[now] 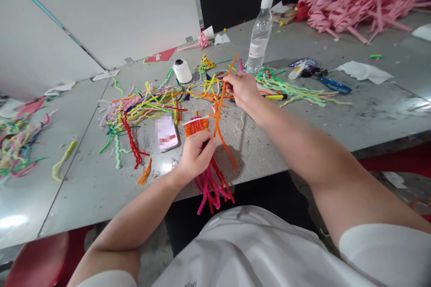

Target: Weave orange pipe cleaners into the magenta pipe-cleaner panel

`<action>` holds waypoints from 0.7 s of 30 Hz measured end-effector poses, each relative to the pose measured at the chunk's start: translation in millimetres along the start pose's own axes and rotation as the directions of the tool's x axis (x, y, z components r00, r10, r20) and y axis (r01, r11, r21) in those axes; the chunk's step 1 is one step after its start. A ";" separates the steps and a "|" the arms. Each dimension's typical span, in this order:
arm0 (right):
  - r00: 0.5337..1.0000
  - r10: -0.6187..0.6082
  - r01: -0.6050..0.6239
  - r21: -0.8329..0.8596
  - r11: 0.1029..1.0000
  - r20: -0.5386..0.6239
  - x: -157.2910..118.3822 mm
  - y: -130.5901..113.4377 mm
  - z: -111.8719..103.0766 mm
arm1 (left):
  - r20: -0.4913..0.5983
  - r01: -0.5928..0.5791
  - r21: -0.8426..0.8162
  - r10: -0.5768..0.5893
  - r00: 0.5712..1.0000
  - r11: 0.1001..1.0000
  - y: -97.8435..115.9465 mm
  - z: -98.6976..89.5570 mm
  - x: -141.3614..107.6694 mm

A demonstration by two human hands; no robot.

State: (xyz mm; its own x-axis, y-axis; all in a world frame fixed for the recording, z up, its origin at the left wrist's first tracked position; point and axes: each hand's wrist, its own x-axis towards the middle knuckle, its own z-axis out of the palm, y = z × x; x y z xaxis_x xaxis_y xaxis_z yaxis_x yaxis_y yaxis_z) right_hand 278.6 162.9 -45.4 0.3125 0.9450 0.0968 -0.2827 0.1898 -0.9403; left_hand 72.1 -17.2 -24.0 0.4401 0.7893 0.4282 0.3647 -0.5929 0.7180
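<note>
My left hand (198,153) is closed round an orange and pink woven piece (196,125) near the table's front edge. Its orange weave shows above the fingers, and loose pink and red strands (211,184) hang below them, over the edge. Up and to the right, my right hand (240,87) pinches an orange strand (220,107), which slants down to the left hand. The strand's tip sticks up above the right fingers. Another orange length hangs beside the left hand, its end low on the right. What the left palm covers is hidden.
Piles of coloured strands (144,105) lie across the grey table (262,143). A phone (166,133) is left of my left hand. Behind stand a white thread spool (182,71) and a water bottle (260,36). Pink ribbon loops (350,2) fill the back right.
</note>
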 end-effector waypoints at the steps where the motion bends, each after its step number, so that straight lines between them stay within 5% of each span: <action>1: 1.000 -0.001 0.001 -0.002 1.000 -0.012 3.7 0.4 -1.6 | 0.001 -0.004 0.001 0.004 1.000 1.000 0.3 -0.1 -0.2; 21: 0.981 -0.007 0.006 -0.003 1.000 -0.195 52.9 2.9 -32.5 | 0.043 -0.073 0.058 0.071 0.997 0.996 4.2 -3.3 -3.0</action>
State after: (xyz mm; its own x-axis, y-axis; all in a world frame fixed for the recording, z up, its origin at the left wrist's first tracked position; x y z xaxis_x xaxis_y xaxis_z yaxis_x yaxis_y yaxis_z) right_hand 323.7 204.8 -53.7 0.4854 0.8735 0.0375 -0.2777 0.1947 -0.9407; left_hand 69.6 -21.5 -20.5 0.4995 0.7379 0.4539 0.3782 -0.6571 0.6520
